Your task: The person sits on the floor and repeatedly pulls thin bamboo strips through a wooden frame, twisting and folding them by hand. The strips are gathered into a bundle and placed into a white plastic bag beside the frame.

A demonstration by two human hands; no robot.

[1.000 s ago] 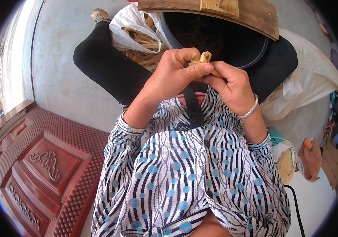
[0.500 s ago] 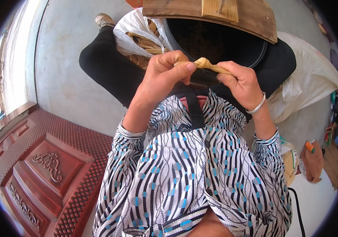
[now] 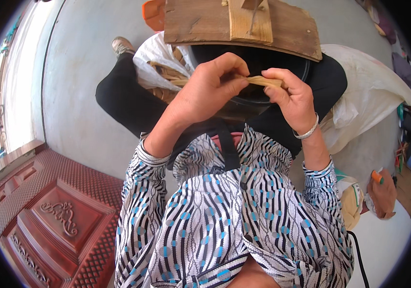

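My left hand (image 3: 208,89) and my right hand (image 3: 289,98) meet over my lap and together pinch a thin tan strip of husk-like material (image 3: 263,80), stretched flat between the fingertips. A silver bangle sits on my right wrist. Under the hands lies a round black basin (image 3: 296,67), partly covered by a worn wooden board (image 3: 205,21). A white plastic bag (image 3: 155,60) holding more tan strips rests on my left thigh.
A carved red-brown door panel (image 3: 47,216) lies on the floor at lower left. A large white sack (image 3: 368,91) spreads at the right. A brown pouch with an orange item (image 3: 383,192) and a yellowish bag sit at lower right. Grey concrete floor surrounds me.
My hands have drawn apart a little, spreading the strip out sideways between them; earlier they were bunched together around it.
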